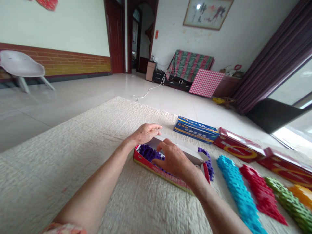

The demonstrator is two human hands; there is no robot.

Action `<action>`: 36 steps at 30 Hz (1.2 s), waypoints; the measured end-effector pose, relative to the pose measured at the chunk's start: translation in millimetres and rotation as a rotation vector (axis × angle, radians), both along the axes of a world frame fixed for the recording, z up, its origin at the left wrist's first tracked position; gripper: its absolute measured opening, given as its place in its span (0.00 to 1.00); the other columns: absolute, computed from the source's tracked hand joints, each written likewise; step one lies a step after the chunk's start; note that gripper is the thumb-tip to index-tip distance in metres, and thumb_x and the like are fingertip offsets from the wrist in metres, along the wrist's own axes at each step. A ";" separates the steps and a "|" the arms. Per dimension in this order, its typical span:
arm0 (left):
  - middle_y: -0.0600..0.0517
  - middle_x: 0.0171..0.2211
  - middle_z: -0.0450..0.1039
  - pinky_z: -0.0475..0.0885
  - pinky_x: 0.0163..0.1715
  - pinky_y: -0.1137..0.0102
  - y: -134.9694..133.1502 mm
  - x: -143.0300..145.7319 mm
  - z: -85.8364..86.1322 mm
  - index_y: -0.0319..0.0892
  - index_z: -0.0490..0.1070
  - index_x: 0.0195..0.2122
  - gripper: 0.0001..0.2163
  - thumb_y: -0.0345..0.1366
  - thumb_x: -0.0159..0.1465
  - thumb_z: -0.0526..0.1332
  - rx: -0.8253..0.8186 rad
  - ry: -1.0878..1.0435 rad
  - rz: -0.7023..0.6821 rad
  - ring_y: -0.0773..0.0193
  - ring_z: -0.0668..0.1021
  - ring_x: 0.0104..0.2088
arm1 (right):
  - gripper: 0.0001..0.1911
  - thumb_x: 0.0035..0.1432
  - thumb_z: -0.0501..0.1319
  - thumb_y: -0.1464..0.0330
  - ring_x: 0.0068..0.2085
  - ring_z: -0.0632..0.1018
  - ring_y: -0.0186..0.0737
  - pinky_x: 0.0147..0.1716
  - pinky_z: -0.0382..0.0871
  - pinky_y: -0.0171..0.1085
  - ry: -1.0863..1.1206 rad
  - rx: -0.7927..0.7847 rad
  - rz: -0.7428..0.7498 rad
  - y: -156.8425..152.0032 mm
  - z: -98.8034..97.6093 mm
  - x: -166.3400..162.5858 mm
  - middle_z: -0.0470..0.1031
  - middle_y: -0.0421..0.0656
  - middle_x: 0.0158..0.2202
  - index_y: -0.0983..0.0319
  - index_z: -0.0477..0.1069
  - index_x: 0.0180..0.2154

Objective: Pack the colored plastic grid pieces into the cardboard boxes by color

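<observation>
An open red cardboard box [156,171] lies in front of me, its white lid flap [188,151] raised along the far side. Interlocking purple plastic pieces [146,151] fill its left part. My left hand [146,132] is at the far left corner of the box, fingers stretched out by the flap; whether it touches the flap is unclear. Over the middle of the box is my right hand [174,161], thumb and fingers apart, hiding part of the contents. Beyond the box's right end stands a curved strip of purple pieces [209,164].
Behind the box are a blue box [196,130] and two dark red boxes [239,146]. Blue [237,191], red [263,195], green [290,201] and yellow plastic strips lie at the right. Everything rests on a cream quilted mat [85,139].
</observation>
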State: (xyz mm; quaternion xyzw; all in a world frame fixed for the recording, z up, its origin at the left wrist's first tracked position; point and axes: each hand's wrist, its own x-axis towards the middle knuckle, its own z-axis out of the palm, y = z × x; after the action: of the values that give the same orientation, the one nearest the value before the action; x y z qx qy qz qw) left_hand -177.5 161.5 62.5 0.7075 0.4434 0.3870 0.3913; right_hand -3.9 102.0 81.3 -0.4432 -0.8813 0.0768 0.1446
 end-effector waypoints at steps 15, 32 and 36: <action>0.45 0.42 0.79 0.70 0.49 0.63 -2.5 2.3 2.2 0.37 0.69 0.53 0.21 0.42 0.61 0.56 -0.014 0.134 0.024 0.59 0.79 0.44 | 0.10 0.60 0.55 0.66 0.39 0.76 0.42 0.40 0.69 0.40 0.135 0.181 -0.431 -29.0 -36.3 197.9 0.74 0.46 0.39 0.60 0.73 0.40; 0.44 0.43 0.78 0.70 0.50 0.61 -2.6 4.8 0.3 0.35 0.70 0.50 0.21 0.41 0.59 0.57 -0.027 0.123 0.043 0.58 0.79 0.44 | 0.08 0.56 0.58 0.71 0.40 0.73 0.43 0.41 0.64 0.39 -0.122 0.193 -0.491 -12.1 -56.9 185.8 0.72 0.46 0.38 0.60 0.74 0.38; 0.45 0.42 0.79 0.70 0.50 0.61 -2.8 5.3 0.6 0.36 0.70 0.50 0.20 0.40 0.59 0.57 -0.019 0.114 0.041 0.59 0.79 0.44 | 0.07 0.56 0.57 0.72 0.39 0.73 0.42 0.40 0.63 0.39 -0.155 0.187 -0.477 -10.9 -53.7 187.4 0.72 0.45 0.37 0.61 0.73 0.34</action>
State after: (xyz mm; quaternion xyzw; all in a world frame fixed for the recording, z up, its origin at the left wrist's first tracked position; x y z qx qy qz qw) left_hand -172.2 158.7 63.1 0.7154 0.4829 0.3499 0.3640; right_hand 183.6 91.1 27.6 -0.6275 -0.7638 -0.0755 0.1309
